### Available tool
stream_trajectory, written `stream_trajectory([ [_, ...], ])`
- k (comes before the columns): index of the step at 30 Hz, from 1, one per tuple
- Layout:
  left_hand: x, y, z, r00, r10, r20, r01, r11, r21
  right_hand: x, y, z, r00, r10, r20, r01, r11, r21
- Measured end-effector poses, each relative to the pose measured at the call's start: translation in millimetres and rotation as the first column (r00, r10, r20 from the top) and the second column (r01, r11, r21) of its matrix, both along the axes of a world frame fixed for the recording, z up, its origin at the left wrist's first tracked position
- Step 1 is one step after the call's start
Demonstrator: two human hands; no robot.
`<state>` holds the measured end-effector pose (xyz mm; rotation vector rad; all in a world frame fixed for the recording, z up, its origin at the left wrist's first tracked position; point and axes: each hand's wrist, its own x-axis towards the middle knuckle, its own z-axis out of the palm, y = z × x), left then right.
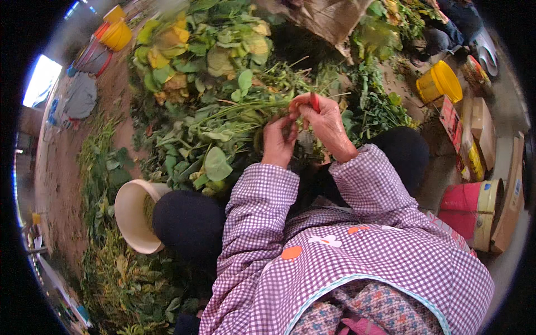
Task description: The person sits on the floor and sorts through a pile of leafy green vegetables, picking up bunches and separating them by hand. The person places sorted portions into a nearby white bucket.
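Observation:
My left hand (278,142) is raised in front of me with its fingers curled; blur hides what is between them. Its fingertips meet those of my right hand (328,121), which grips a slim red object (314,102), perhaps a tool handle. A bundle of green plant stems (247,108) runs from the left up to my right fingertips. Broad leaves (217,164) hang from the cut plants beside my left hand. Below and beyond both hands lies a large heap of leafy stalks (234,54), some leaves yellowed.
By my left knee a white bucket (136,209) leans, with small greenish bits inside. More stalks (130,276) lie at lower left. To the right are a yellow bucket (439,81), a pink-and-cream bucket (465,205) and cardboard (508,201). Another person (456,21) is at upper right.

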<state>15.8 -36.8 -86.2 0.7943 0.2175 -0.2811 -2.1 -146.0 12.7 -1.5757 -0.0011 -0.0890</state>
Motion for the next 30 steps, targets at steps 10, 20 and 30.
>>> stream_trajectory([
  [10,-7,4,49,0.997,0.01,-0.076,0.002,0.988,0.152,3,-6,-40,0.957,-0.116,0.266,0.234,0.852,-0.468],
  [20,-18,3,55,0.982,0.188,0.03,-0.187,0.927,0.325,13,1,-45,0.953,-0.184,0.241,0.28,0.838,-0.469],
  [30,-19,21,40,0.997,-0.001,-0.072,-0.015,0.975,-0.222,9,4,-42,0.993,-0.086,0.079,0.106,0.951,-0.291],
])
